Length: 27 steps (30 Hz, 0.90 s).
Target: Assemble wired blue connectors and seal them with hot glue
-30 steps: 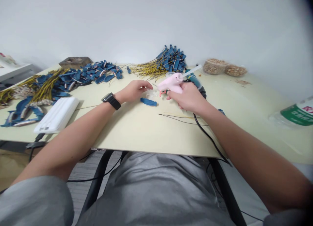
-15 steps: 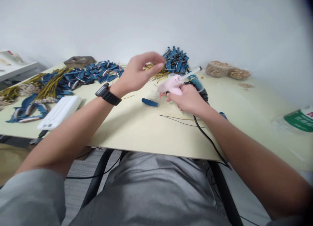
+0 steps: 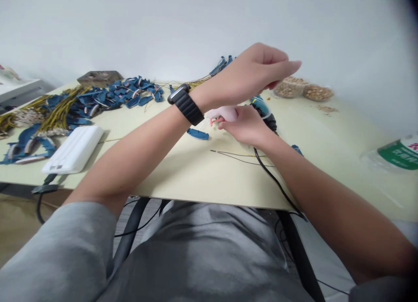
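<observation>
A pink glue gun [image 3: 230,114] is being gripped in the right hand [image 3: 246,125] over the table [image 3: 183,180].
Its upper side is being partly hidden by the raised left hand [image 3: 251,71] and wrist; the left fingers are being held curled, and whether anything is being pinched cannot be told. Near the gun, a blue piece [image 3: 198,134] and thin wires [image 3: 237,157] are being borne by the tabletop; farther left, a blue heap [image 3: 130,93] is being fronted by a white device [image 3: 75,149].

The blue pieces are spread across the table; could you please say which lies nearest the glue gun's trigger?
The lone blue piece seen just below the watch; the others lie farther from the orange trigger, most of them in heaps.
</observation>
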Available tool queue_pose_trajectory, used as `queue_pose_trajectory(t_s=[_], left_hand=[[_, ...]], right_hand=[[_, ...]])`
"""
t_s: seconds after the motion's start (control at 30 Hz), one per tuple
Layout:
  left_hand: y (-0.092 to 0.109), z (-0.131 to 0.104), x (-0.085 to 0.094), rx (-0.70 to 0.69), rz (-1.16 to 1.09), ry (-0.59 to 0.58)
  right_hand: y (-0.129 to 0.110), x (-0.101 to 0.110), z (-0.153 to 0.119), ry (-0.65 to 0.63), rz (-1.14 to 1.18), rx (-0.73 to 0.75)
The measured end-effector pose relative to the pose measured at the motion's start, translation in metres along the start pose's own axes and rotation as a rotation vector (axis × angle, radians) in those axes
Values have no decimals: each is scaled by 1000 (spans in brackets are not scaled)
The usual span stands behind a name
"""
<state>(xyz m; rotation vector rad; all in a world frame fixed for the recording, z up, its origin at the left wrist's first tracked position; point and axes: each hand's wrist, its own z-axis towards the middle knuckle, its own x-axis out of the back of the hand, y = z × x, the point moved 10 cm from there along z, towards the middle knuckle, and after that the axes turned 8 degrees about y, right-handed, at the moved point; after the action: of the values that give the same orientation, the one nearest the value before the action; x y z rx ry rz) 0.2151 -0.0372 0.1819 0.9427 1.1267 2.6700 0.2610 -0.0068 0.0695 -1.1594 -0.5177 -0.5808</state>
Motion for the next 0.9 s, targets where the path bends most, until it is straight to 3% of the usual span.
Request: queue_pose_trajectory(t_s=[0.17, 0.3, 0.5, 0.6, 0.7, 0.8, 0.9], left_hand=[[15, 0, -6, -43, 122, 20], [11, -1, -4, -37, 207, 40], [2, 0, -9, -7, 388, -19], [8, 2, -5, -163, 508, -13], [12, 0, 1, -290, 820, -23], [7, -1, 15, -189, 1078, -9], [3, -4, 17, -113, 1155, -37]], right_hand=[[-9, -2, -1, 0, 45, 72], [-3, -8, 1, -16, -37, 21], [-6, -18, 2, -64, -7, 118], [-7, -12, 1, -26, 33, 123], [-8, -6, 0, 2, 30, 101], [-3, -5, -1, -8, -3, 28], [-2, -7, -2, -20, 7, 4]])
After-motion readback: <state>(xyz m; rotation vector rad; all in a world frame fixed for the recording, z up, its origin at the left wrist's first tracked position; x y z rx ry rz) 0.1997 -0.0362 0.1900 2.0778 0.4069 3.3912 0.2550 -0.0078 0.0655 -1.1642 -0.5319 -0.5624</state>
